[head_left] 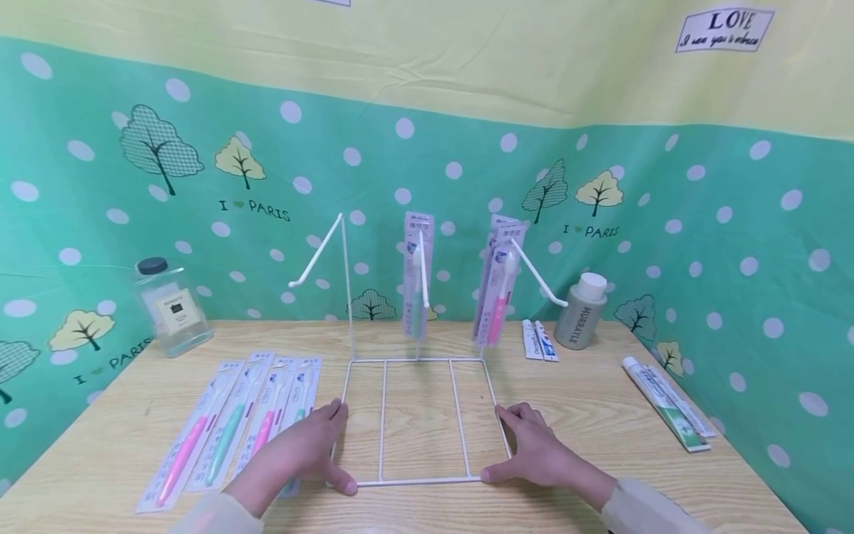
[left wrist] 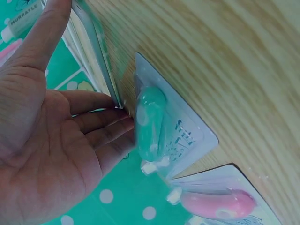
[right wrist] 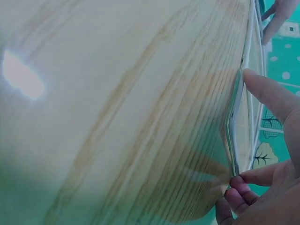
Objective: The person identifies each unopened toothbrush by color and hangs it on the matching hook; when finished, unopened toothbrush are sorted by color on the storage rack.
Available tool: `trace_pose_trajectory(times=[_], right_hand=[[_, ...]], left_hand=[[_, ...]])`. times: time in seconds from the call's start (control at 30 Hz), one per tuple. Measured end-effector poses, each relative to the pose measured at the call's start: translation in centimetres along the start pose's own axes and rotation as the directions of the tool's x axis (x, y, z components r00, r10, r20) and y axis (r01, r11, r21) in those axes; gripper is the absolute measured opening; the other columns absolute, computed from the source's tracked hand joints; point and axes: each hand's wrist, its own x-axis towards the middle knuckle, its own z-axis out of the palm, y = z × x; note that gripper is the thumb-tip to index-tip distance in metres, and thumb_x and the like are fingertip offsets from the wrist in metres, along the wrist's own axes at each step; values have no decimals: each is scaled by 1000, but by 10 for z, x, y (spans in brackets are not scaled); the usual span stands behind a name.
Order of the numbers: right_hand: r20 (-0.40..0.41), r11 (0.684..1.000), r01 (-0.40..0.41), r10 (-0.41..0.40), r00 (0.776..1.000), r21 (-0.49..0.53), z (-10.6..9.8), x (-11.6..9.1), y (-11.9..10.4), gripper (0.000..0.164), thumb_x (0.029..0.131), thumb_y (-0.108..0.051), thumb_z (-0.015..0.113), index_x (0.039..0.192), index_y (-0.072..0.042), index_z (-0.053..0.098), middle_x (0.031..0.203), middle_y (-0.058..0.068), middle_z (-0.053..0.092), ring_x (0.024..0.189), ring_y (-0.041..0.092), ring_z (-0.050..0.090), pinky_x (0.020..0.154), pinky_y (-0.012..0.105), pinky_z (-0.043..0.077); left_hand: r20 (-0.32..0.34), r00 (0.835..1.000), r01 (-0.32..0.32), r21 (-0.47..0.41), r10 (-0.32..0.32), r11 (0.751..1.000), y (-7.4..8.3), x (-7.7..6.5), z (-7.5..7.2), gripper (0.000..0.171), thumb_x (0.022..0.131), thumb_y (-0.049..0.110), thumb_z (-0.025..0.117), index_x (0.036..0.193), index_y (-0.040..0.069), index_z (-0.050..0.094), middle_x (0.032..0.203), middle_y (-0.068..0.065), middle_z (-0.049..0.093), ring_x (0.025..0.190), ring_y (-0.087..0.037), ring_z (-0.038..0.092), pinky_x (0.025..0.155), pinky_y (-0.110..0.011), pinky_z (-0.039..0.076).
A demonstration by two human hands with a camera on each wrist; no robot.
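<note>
A white wire display rack (head_left: 419, 482) with three upright hooks stands on the table. My left hand (head_left: 310, 445) holds its front left corner, thumb on the front bar and fingers along the side bar. At the front right corner my right hand (head_left: 534, 452) grips it in the same manner; the right wrist view shows thumb and fingertips on the rack's bar (right wrist: 229, 124). Packaged toothbrushes (head_left: 415, 289) hang on the middle hook, and more packaged toothbrushes (head_left: 497, 297) on the right hook. The left hook (head_left: 313, 256) is bare. Beside my left fingers lies a green toothbrush pack (left wrist: 150, 122).
Several toothbrush packs (head_left: 190, 445) lie fanned out on the left, one partly hidden by my left hand. A glass bottle (head_left: 175, 311) stands behind them. At right are a grey bottle (head_left: 580, 315), two small tubes (head_left: 539, 341) and a toothpaste tube (head_left: 667, 408) beside a carton.
</note>
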Motion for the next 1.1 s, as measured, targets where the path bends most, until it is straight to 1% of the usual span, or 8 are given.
trace_pose_trajectory(times=[0.4,0.5,0.63,0.77,0.83,0.93,1.0,1.1], right_hand=[[0,998,-60,60,998,-18,1,1,-7,108,53,-54,80,136,0,38,122,13,40,107,28,38,91,51,38],[-4,998,-65,65,998,-19,1,0,-8,108,52,-53,81,136,0,37,122,13,40,109,29,38,91,53,37],[-8,998,-67,67,998,-11,0,-2,-8,108,52,-52,82,136,0,37,123,13,40,111,30,37,93,54,35],[-5,998,-69,69,998,-3,-1,-2,-8,108,53,-51,81,137,0,37,123,12,39,112,30,36,93,54,34],[-3,998,-67,67,998,-3,-1,-1,-8,108,53,-52,81,137,0,37,123,12,39,111,29,36,92,55,34],[2,998,-70,70,998,0,-1,0,-7,108,53,-52,81,137,0,37,122,11,39,110,29,36,92,54,35],[6,998,-68,68,998,-2,0,0,-7,108,53,-53,81,137,0,37,122,11,39,110,28,36,92,53,35],[9,998,-70,70,998,-5,0,1,-6,109,53,-54,80,137,0,37,121,11,39,109,28,37,92,53,36]], left_hand=[[-23,1000,-16,-33,15,999,-2,-5,0,125,42,56,77,136,-10,29,140,-32,23,127,-47,24,102,-55,26],[-46,999,-26,-26,25,999,-6,-5,2,126,41,60,76,135,-10,30,139,-33,25,126,-46,26,101,-55,28],[-109,992,-64,-22,61,998,-14,-9,-1,118,49,62,74,136,-7,33,137,-31,30,124,-45,31,100,-54,30],[-209,974,-83,9,83,996,-29,-15,-10,97,64,58,69,135,-1,38,135,-24,39,122,-42,37,98,-56,33],[-271,959,-81,33,87,996,-38,-18,-16,84,71,53,67,133,2,42,132,-22,45,119,-41,41,96,-56,34],[-364,927,-80,45,90,996,-53,-24,-25,65,80,40,66,129,3,47,125,-21,51,115,-42,45,93,-57,37],[-413,908,-64,31,71,997,-62,-29,-32,56,82,34,65,127,3,50,122,-22,53,113,-43,46,91,-58,38],[-453,891,-9,-2,7,1000,-77,-36,-40,51,85,31,63,125,2,52,120,-24,54,112,-46,45,88,-60,38]])
